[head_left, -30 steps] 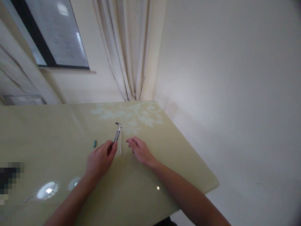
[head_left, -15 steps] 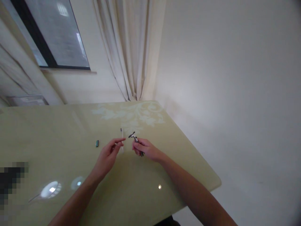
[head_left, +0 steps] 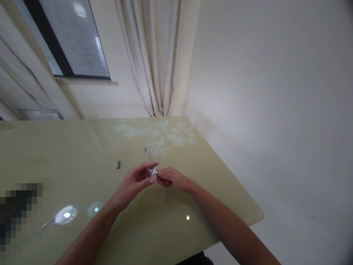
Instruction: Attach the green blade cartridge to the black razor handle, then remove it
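A small razor (head_left: 154, 171) is between my hands, with its head toward the left. My right hand (head_left: 171, 176) is closed around its handle. My left hand (head_left: 138, 179) has thumb and fingers on either side of the razor head, apparently touching its ends. Behind my left hand lies a thin white toothbrush (head_left: 146, 154) with a dark head, its near part hidden by the hand. A small dark green piece (head_left: 118, 165), like a blade cartridge, rests on the table to the left.
The glossy pale green table (head_left: 220, 198) has its right edge angling toward me. A pixelated dark patch (head_left: 19, 206) covers the left side. Curtains (head_left: 157, 55) and a window (head_left: 74, 40) stand behind the table, and a wall (head_left: 270, 92) at right.
My left hand has moved right to the razor head, fingers now around it. The razor has turned and its head is lower. The view has shifted slightly.
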Demonstrator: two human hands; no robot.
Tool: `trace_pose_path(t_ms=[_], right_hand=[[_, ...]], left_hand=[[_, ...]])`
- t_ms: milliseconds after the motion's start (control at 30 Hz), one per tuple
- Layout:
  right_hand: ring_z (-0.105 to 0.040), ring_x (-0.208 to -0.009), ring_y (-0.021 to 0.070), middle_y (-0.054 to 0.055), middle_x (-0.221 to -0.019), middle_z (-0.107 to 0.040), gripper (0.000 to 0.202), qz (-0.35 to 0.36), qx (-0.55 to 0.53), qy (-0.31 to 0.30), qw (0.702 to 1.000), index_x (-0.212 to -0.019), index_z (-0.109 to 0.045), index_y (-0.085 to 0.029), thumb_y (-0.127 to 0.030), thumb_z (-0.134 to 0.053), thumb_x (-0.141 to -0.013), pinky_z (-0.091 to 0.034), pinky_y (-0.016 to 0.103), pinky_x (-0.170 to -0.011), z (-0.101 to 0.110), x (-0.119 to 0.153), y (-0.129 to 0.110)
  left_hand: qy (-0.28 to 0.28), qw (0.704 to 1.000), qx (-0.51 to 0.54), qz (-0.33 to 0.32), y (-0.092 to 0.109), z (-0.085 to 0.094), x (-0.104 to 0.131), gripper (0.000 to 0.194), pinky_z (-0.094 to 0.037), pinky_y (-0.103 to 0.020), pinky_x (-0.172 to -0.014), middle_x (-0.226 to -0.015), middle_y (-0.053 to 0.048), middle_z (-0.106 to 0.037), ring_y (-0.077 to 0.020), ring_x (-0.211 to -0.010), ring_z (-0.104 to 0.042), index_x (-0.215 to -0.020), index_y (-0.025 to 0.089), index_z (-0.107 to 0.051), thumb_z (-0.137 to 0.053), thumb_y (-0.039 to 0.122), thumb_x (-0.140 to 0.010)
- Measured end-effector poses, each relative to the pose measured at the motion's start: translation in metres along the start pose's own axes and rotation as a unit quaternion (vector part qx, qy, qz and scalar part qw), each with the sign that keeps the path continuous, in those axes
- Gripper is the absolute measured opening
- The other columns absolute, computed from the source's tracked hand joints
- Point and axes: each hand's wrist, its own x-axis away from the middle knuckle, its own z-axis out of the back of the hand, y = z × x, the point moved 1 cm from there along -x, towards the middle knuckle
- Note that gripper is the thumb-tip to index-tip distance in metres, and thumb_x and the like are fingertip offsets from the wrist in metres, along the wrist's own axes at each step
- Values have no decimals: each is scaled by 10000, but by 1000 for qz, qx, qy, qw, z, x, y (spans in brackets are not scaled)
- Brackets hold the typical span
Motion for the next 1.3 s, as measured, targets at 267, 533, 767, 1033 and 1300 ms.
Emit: trace_pose_path(t_ms=[267,533,767,1033,1300], right_hand=[[-255,-505,83,-70,-557,-354,573,-3,6,6,1000,-653,-494,-186,-664,-570,-958,-174,274,-518,1,2,1],[-274,-503,79,-68,-554,-367,592,5,19,12,1000,-629,-478,-187,-678,-582,-944,-188,275,-522,0,2,-3],[-272,-515,84,-66,-564,-364,580,4,20,17,1000,-631,-476,-189,-658,-590,-952,-187,276,-527,1,2,-1],[-270,-536,95,-61,-564,-345,610,21,58,42,997,-606,-447,-198,-685,-565,-952,-197,279,-543,0,2,-1],[-306,-557,101,-48,-587,-375,599,34,89,51,994,-614,-453,-194,-665,-537,-974,-229,283,-563,-1,2,-1]], left_hand=[[13,999,34,1,-7,-1,-1,493,-464,-238,-674,-819,-16,-667,-144,-763,-587,-1120,219,-793,-947,317,-662],[27,999,38,9,-8,-2,1,490,-468,-241,-672,-831,-24,-674,-151,-772,-589,-1087,215,-803,-959,305,-631],[33,999,31,21,-7,-2,0,505,-442,-237,-641,-811,-21,-666,-148,-751,-566,-1110,221,-802,-954,292,-633],[57,998,10,-16,-4,-6,1,473,-428,-234,-612,-769,-1,-615,-125,-687,-519,-1058,203,-803,-956,286,-618],[98,995,-2,-36,-9,0,1,484,-458,-246,-661,-820,-11,-632,-138,-734,-559,-1128,213,-784,-932,329,-682]])
